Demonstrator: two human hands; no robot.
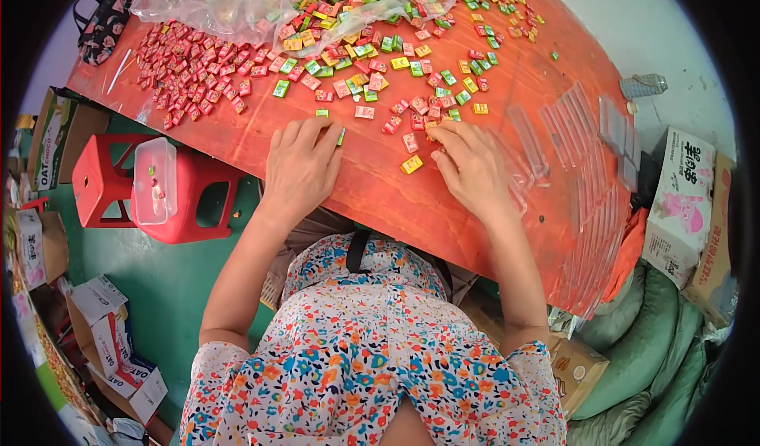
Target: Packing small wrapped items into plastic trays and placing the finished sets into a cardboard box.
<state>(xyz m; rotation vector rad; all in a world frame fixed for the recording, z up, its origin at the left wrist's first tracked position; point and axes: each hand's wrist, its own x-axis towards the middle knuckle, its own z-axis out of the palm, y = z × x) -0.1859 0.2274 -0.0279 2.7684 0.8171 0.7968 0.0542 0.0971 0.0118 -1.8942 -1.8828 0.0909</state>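
Observation:
My left hand [305, 165] is over the near part of the red table, fingers bent, with a small green box [341, 137] pinched between thumb and forefinger. My right hand [475, 165] reaches in from the right, its fingertips touching small boxes at the near edge of the scatter. Its thumb stays apart from the fingers. Between the hands lie a small yellow box [411, 164], a small red box [410, 142] and a pale red box [364, 112]. Farther off, a heap of small red boxes [194, 66] spreads at the left, beside mixed red, green and yellow ones [372, 50].
A clear plastic bag [229, 7] lies across the far boxes. Clear plastic strips [590, 201] cover the table's right side. Red stools [186, 189] stand at the left, one bearing a clear plastic tub [156, 178]. Cartons [677, 204] stand beyond the table's right edge.

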